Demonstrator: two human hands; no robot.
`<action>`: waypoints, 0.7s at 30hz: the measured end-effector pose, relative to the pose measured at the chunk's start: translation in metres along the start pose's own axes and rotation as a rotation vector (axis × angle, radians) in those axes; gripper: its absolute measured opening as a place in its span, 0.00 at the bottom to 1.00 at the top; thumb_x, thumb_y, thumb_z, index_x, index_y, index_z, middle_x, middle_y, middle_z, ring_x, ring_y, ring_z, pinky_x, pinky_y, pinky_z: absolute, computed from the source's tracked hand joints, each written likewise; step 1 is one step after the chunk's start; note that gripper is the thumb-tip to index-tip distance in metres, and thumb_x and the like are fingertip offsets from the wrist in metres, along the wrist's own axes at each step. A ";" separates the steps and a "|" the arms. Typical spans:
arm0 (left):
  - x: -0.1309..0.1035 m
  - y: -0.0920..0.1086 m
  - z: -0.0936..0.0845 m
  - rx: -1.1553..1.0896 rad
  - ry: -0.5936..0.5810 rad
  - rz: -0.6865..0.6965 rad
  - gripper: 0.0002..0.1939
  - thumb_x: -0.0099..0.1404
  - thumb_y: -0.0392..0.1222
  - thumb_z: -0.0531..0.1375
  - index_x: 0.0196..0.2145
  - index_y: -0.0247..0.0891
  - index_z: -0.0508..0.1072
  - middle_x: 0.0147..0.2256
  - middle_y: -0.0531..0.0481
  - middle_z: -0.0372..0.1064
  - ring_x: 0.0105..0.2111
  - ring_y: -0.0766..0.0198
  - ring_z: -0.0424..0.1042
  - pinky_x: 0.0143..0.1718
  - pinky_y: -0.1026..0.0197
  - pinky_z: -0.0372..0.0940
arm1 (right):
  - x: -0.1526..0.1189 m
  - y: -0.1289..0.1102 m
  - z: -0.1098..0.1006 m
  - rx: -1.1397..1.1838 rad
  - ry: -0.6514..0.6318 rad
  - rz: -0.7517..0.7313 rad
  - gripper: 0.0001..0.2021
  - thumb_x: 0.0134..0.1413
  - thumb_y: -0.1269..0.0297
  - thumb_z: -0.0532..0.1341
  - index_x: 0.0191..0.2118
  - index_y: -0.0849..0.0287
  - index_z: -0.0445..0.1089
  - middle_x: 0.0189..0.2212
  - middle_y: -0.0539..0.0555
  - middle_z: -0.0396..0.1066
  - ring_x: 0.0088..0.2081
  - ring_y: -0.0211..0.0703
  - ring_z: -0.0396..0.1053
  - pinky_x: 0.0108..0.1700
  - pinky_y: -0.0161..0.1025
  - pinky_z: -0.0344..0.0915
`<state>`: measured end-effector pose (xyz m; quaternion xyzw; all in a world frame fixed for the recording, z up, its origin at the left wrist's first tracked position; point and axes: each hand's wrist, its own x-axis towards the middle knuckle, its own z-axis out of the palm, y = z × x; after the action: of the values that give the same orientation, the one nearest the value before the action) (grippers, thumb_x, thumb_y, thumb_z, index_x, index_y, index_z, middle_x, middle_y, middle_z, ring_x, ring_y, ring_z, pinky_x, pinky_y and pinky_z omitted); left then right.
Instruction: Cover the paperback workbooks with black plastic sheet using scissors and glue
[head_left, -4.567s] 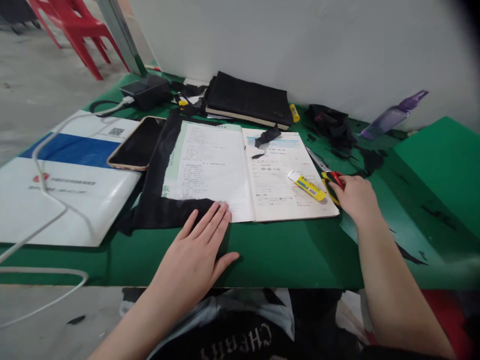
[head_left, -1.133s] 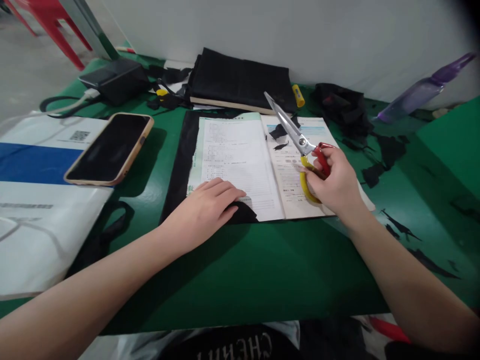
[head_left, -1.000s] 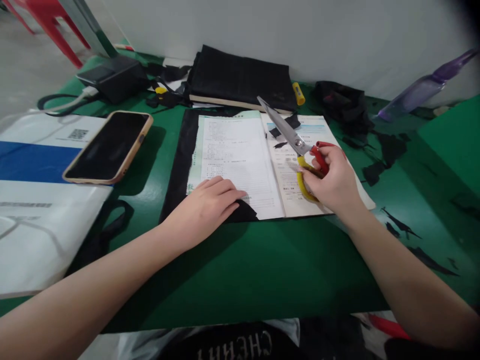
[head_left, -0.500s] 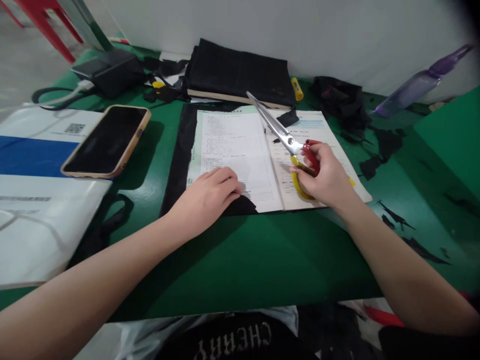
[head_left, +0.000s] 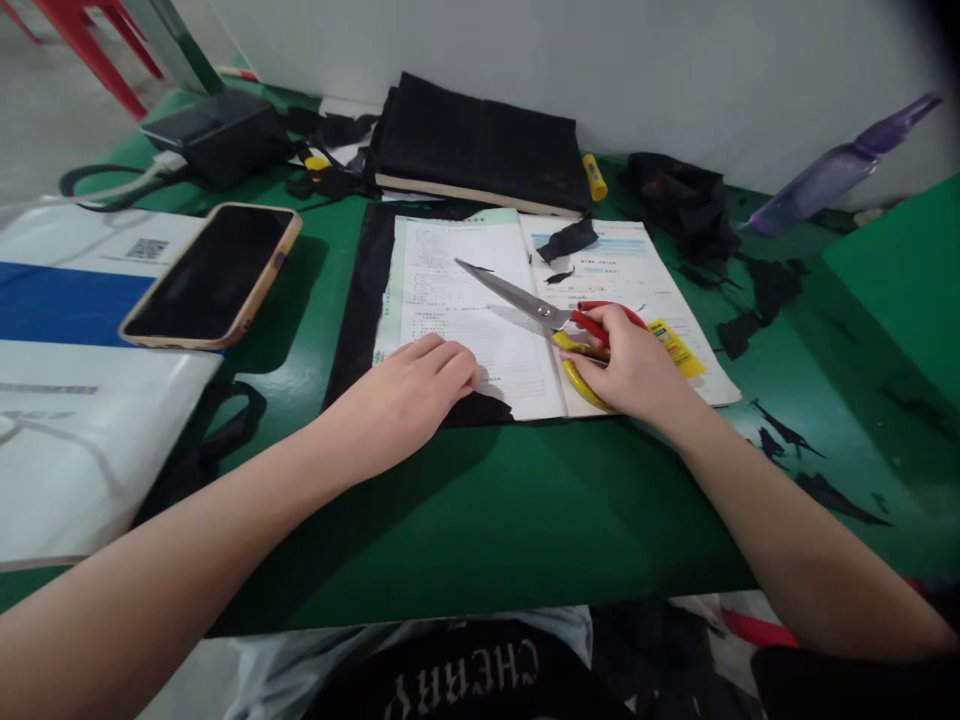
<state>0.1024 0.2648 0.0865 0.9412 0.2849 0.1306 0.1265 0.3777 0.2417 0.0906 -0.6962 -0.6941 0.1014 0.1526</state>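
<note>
My right hand grips scissors by their red and yellow handles. Their closed-looking blades point up and left across an open book. Resting on the book's lower left page is my left hand, fingers loosely bent, with nothing visible in them. Black sheet material shows along the book's left edge, and a black flap lies by my left fingertips. A torn black scrap rests near the top of the right page. A yellow label is partly behind my right hand.
Behind the open book lies a black-covered book, with a small yellow tube beside it. A phone sits on a white-and-blue package at left. Black scraps and a purple spray bottle are at right.
My right hand has turned the scissors leftward and lowered their tip over the left page. More of the yellow label shows. My left hand has barely moved.
</note>
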 end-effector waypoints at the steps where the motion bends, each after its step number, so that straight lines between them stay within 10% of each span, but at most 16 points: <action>1: -0.001 -0.001 -0.001 -0.010 -0.007 -0.003 0.10 0.72 0.34 0.45 0.36 0.37 0.64 0.42 0.46 0.69 0.43 0.58 0.66 0.42 0.55 0.64 | 0.000 0.000 0.000 -0.001 0.001 -0.002 0.25 0.51 0.52 0.60 0.52 0.58 0.62 0.38 0.57 0.72 0.39 0.51 0.72 0.39 0.45 0.67; 13: 0.003 -0.001 0.001 -0.010 0.047 0.072 0.13 0.70 0.42 0.55 0.51 0.36 0.66 0.42 0.46 0.70 0.45 0.57 0.67 0.47 0.55 0.64 | 0.000 0.001 0.001 -0.020 0.010 0.006 0.26 0.50 0.51 0.61 0.53 0.58 0.62 0.38 0.57 0.73 0.37 0.50 0.72 0.38 0.45 0.67; 21: 0.005 -0.002 0.004 -0.086 0.059 0.061 0.07 0.71 0.38 0.52 0.37 0.37 0.69 0.38 0.49 0.70 0.41 0.60 0.66 0.45 0.56 0.64 | 0.001 0.003 -0.001 0.058 -0.006 0.010 0.28 0.48 0.50 0.63 0.53 0.57 0.61 0.46 0.59 0.71 0.41 0.50 0.72 0.40 0.44 0.68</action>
<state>0.1064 0.2684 0.0824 0.9389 0.2537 0.1740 0.1542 0.3810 0.2422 0.0908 -0.6947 -0.6878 0.1241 0.1702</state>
